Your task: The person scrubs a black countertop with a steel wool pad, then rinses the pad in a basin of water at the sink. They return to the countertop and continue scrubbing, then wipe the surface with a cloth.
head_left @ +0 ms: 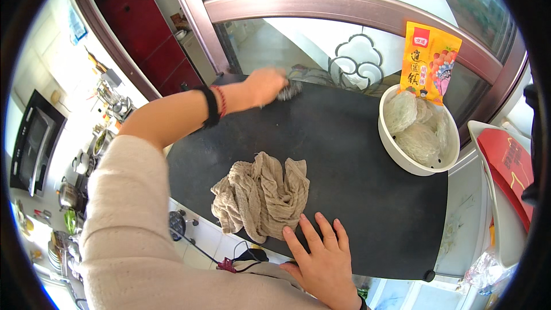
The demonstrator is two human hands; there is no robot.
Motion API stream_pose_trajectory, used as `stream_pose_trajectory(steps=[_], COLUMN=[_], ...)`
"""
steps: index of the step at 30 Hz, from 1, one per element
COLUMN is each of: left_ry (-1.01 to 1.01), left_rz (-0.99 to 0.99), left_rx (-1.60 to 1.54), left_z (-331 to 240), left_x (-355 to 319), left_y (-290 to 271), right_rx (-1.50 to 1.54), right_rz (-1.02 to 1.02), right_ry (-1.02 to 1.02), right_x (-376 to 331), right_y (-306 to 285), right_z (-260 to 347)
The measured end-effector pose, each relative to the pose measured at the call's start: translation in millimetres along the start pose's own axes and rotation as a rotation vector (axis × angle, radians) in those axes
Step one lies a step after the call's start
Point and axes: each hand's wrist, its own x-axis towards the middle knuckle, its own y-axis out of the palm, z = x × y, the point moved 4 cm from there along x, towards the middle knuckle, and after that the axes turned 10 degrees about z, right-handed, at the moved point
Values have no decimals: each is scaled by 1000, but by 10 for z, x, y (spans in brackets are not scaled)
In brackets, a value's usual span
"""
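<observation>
At the far edge of the black table top (pixel 344 138), my left hand (pixel 267 87) is closed on a grey, silvery steel wool scrubber (pixel 291 90) that touches the surface. The hand and scrubber are slightly blurred, and the fingers are partly hidden. A crumpled beige-brown cloth (pixel 261 195) lies near the front of the table. Beside its lower right edge, my right hand (pixel 324 255) rests flat on the table's near edge with fingers spread, holding nothing.
At the table's right stands a white round basket (pixel 399 158) with clear plastic bags (pixel 419 132) and a yellow food packet (pixel 430 60). A framed glass window (pixel 356 57) borders the far side. A white tray with a red packet (pixel 508 166) sits further right.
</observation>
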Motion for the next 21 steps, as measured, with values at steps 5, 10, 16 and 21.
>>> stream_pose_trajectory(steps=[5, 10, 16, 21], left_ry=[81, 232, 41, 132], left_rz=[19, 125, 21, 62], left_rx=[-70, -195, 15, -61], left_z=[11, -352, -53, -267], left_x=[-36, -591, -159, -229], left_y=[-11, -150, -25, -45], right_rx=[-13, -21, -60, -91], right_rz=[-35, -46, -21, -18], right_ry=[48, 62, 29, 49], right_x=[21, -6, -8, 15], right_y=[4, 34, 65, 80], right_z=[-45, -80, 27, -17])
